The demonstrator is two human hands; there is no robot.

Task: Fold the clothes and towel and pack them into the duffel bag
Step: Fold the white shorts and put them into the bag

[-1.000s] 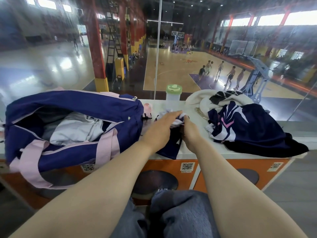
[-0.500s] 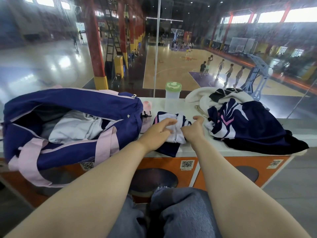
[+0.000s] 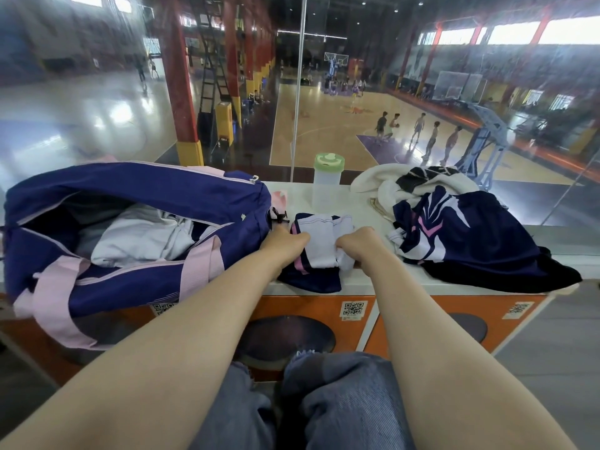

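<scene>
A folded navy, white and pink garment point(image 3: 319, 237) lies on the white ledge point(image 3: 363, 203) in front of me. My left hand point(image 3: 285, 241) grips its left edge with curled fingers. My right hand point(image 3: 355, 243) grips its right side, fingers curled into the cloth. To the left stands the open navy duffel bag point(image 3: 136, 203) with pink straps, a pale grey garment point(image 3: 139, 238) inside it. On the right a navy jersey point(image 3: 470, 241) with white and pink marks lies spread out, and a cream towel point(image 3: 373, 183) is heaped behind it.
A clear bottle with a green lid point(image 3: 327, 180) stands at the back of the ledge against a glass pane. Orange panels point(image 3: 292, 310) with QR stickers form the front below the ledge. My knees in blue jeans point(image 3: 308, 401) are below.
The garment was bunched up between both hands, then laid flat on the ledge. My hands have slid toward me along it and now clutch its near part.
</scene>
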